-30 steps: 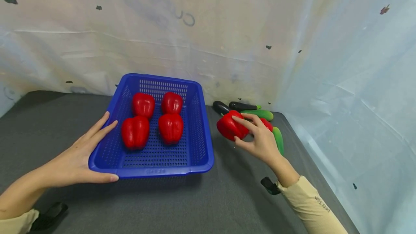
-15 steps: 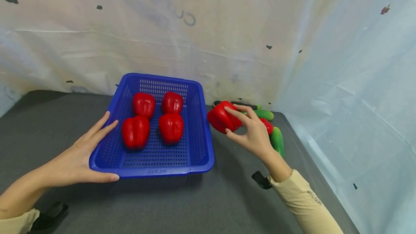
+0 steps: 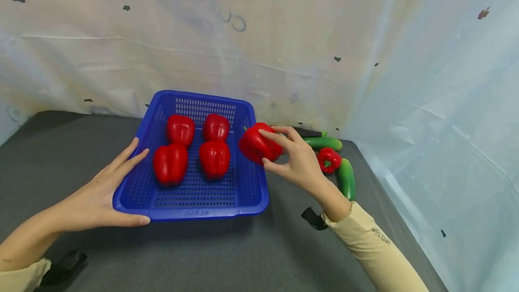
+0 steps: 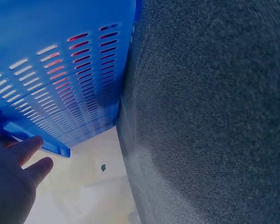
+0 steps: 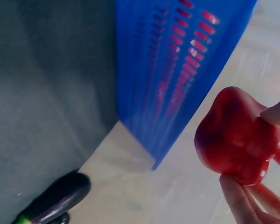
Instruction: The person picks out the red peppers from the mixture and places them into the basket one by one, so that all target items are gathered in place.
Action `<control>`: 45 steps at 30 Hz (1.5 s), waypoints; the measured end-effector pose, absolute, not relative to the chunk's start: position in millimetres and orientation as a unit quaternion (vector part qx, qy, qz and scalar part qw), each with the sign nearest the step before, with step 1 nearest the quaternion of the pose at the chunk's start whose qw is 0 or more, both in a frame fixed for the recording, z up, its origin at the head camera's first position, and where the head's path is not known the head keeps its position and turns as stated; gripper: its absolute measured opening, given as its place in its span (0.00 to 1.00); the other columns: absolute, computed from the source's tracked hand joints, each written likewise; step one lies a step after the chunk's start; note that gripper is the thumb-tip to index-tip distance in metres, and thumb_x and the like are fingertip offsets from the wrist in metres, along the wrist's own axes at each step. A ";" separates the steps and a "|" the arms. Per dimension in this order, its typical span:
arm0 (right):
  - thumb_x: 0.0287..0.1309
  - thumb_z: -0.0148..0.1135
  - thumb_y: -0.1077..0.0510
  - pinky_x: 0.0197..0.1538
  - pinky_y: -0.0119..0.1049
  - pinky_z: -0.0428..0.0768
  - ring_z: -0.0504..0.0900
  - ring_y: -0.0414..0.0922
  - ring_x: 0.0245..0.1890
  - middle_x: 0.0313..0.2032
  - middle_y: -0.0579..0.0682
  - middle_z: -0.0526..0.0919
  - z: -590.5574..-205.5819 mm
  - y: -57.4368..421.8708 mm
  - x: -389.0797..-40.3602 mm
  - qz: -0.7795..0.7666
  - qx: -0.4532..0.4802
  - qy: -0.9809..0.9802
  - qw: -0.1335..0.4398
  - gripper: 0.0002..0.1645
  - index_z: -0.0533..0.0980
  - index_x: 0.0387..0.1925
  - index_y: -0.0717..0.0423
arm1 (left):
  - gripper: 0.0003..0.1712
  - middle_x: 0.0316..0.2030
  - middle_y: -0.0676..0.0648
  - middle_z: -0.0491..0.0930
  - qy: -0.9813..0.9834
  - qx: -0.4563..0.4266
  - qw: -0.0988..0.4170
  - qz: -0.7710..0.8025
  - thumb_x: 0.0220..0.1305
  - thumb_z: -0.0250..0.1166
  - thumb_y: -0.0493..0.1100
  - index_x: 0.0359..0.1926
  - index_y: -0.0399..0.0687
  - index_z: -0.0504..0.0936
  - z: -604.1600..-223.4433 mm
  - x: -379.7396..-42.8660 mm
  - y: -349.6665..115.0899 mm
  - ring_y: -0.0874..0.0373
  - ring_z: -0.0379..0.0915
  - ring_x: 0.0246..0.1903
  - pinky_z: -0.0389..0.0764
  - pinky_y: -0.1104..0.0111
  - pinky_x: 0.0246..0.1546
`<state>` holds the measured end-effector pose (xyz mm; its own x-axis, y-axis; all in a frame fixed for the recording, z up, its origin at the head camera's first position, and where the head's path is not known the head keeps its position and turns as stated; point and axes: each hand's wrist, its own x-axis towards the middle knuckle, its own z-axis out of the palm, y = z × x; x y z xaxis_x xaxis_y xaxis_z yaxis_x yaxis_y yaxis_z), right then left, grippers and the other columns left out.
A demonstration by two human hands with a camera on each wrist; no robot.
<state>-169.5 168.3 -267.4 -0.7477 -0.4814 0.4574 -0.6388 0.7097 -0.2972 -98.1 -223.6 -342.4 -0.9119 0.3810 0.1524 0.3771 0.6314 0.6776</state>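
Observation:
A blue plastic basket [image 3: 190,213] stands on the dark cloth, with several red bell peppers inside, one of them a front-left bell pepper [image 3: 170,164]. My left hand [image 3: 95,199] rests on its near left corner, fingers fairly straight across the left rim and thumb along the front. In the left wrist view, fingertips [image 4: 39,169] lie by the rim outside the slotted wall. My right hand [image 3: 298,159] pinches another red bell pepper [image 3: 259,143] between thumb and fingers, above the basket's right rim. The right wrist view shows this pepper apart from the basket wall.
At the back right lie a red bell pepper [image 3: 329,160], a cucumber [image 3: 346,178], another cucumber [image 3: 323,143] and a dark eggplant [image 3: 310,133]. Another eggplant [image 5: 60,196] shows in the right wrist view. Plastic sheeting [image 3: 284,48] hangs behind the table.
My right hand has carried the bell pepper leftward and slightly up, from beside the vegetables to over the basket's right rim. The left hand and basket have stayed in place.

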 end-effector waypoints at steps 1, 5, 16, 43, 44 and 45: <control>0.50 0.69 0.53 0.37 0.39 0.83 0.81 0.48 0.45 0.58 0.53 0.74 -265.7 164.3 -169.0 0.221 0.311 -0.909 0.170 0.33 0.75 0.61 0.44 | 0.71 0.76 0.52 0.25 0.904 0.209 0.003 0.373 0.37 0.79 0.51 0.76 0.60 0.41 -342.3 -98.1 -223.4 0.25 0.36 0.68 0.59 0.24 0.43; 0.51 0.68 0.53 0.39 0.39 0.83 0.81 0.46 0.46 0.57 0.52 0.74 -261.1 150.3 -168.7 0.218 0.318 -0.911 0.145 0.33 0.74 0.61 0.43 | 0.71 0.76 0.52 0.25 0.904 0.207 0.003 0.373 0.37 0.79 0.51 0.76 0.60 0.41 -342.2 -97.7 -223.0 0.25 0.36 0.68 0.59 0.24 0.43; 0.50 0.67 0.52 0.31 0.30 0.78 0.79 0.41 0.31 0.58 0.51 0.74 -252.5 112.9 -167.3 0.184 0.325 -0.925 0.076 0.33 0.74 0.61 0.41 | 0.70 0.76 0.53 0.25 0.902 0.208 0.005 0.378 0.38 0.78 0.51 0.76 0.61 0.41 -342.6 -97.0 -222.9 0.25 0.34 0.69 0.54 0.22 0.45; 0.51 0.68 0.50 0.32 0.25 0.74 0.72 0.38 0.36 0.39 0.44 0.78 -248.5 45.9 -162.8 0.120 0.412 -0.893 -0.139 0.31 0.76 0.60 0.41 | 0.70 0.76 0.52 0.26 0.905 0.210 0.005 0.370 0.38 0.78 0.53 0.76 0.61 0.41 -339.9 -96.4 -222.1 0.26 0.37 0.68 0.59 0.23 0.43; 0.51 0.68 0.50 0.32 0.25 0.74 0.72 0.37 0.36 0.38 0.43 0.78 -248.8 43.6 -163.2 0.115 0.415 -0.890 -0.146 0.31 0.76 0.60 0.41 | 0.70 0.76 0.52 0.26 0.905 0.210 0.005 0.371 0.38 0.77 0.53 0.76 0.61 0.41 -339.9 -96.4 -222.1 0.26 0.37 0.68 0.59 0.24 0.43; 0.52 0.68 0.50 0.32 0.25 0.74 0.72 0.37 0.36 0.37 0.43 0.78 -249.0 41.3 -163.6 0.111 0.419 -0.888 -0.152 0.31 0.75 0.60 0.42 | 0.70 0.76 0.52 0.26 0.905 0.210 0.004 0.369 0.38 0.77 0.54 0.76 0.61 0.41 -339.8 -96.4 -221.9 0.26 0.38 0.68 0.59 0.24 0.43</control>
<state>-163.6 41.3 -249.0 -0.6023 -0.7781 -0.1783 -0.7107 0.6244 -0.3241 -96.4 -221.9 -339.8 -0.9115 0.3840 0.1472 0.3774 0.6391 0.6702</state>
